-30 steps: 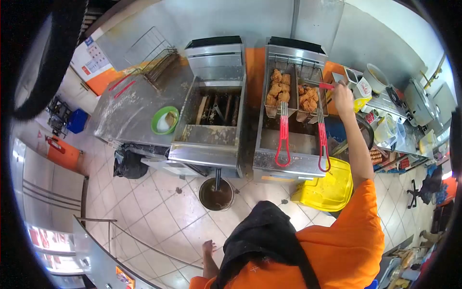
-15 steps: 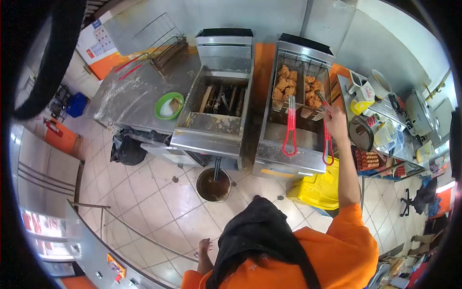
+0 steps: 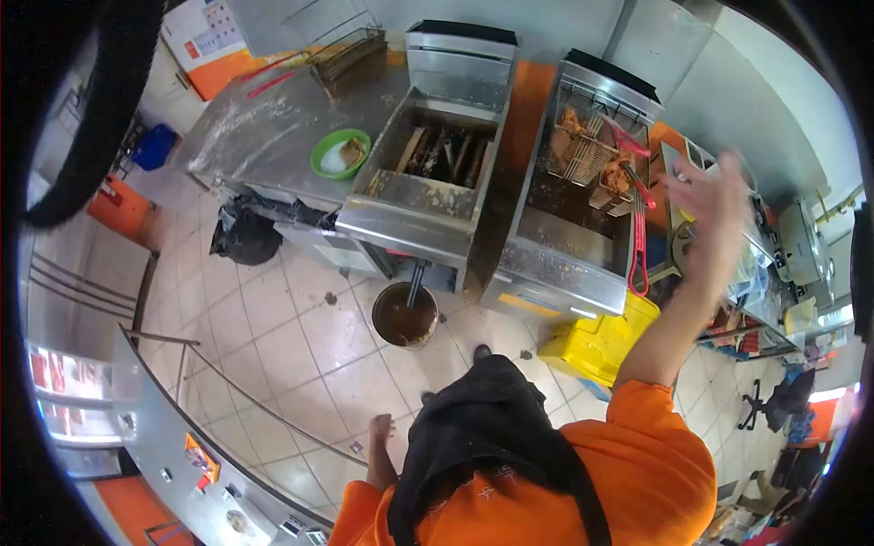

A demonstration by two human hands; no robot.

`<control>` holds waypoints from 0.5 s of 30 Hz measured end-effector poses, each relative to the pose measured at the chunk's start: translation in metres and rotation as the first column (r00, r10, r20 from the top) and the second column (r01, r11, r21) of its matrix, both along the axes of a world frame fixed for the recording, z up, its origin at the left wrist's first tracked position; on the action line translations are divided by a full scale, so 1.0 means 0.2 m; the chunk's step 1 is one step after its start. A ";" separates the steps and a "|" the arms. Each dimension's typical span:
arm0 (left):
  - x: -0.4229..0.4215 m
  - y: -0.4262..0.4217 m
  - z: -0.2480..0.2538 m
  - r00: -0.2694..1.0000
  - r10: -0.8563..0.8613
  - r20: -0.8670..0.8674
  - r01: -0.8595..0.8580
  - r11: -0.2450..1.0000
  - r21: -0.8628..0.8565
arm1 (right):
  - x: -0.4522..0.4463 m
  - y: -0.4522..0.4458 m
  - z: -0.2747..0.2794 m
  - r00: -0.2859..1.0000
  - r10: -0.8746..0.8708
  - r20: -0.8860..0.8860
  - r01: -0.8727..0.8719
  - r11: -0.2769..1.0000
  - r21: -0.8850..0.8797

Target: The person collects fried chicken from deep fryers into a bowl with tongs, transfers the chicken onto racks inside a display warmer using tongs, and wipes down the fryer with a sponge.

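My right hand (image 3: 715, 200) is raised to the right of the working fryer (image 3: 569, 241), blurred by motion, with fingers spread and nothing visible in it. Two wire frying baskets sit in that fryer. The left basket (image 3: 583, 159) looks tipped, its red handle (image 3: 624, 136) pointing right and smeared. Pieces of fried chicken (image 3: 616, 175) show at the baskets, partly hidden by wire. Another red handle (image 3: 639, 250) hangs over the fryer's right front edge. Low beside my body, my left hand (image 3: 381, 429) hangs with loose fingers, touching nothing.
A second fryer (image 3: 428, 205) stands open at left, with a metal pot (image 3: 404, 318) of dark liquid on the floor before it. A green bowl (image 3: 340, 153) sits on the steel counter (image 3: 246, 136). A yellow bin (image 3: 596, 346) stands by the right fryer.
My right hand has left the basket handle and moved up and right. The left basket has tipped and its handle swung rightward. Less chicken shows. The view has shifted slightly.
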State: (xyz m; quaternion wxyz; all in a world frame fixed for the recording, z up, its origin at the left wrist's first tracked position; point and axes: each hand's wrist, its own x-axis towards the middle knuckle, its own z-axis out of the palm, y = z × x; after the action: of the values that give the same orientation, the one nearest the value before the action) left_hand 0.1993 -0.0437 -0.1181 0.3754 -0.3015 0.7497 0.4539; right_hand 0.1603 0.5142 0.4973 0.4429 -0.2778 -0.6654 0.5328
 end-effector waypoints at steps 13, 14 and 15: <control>0.17 -0.08 0.82 0.839 0.300 -0.454 -0.180 0.940 0.288 | 0.05 -0.55 -0.07 0.773 0.313 -0.551 -0.133 0.930 0.342; 0.22 -0.09 0.82 0.796 0.388 -0.465 -0.252 0.910 0.329 | -0.01 -0.72 -0.04 0.913 0.210 -0.349 -0.113 0.954 0.278; 0.31 -0.10 0.70 0.728 0.444 -0.522 -0.331 0.895 0.300 | -0.05 -0.79 -0.10 0.874 0.313 -0.372 -0.220 0.937 0.271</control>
State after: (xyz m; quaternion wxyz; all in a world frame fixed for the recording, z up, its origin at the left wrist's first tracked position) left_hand 0.2607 -0.0639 0.0217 0.0526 -0.2631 0.7018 0.6599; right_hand 0.1501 0.3560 0.4783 0.5223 -0.0141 -0.6446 0.5581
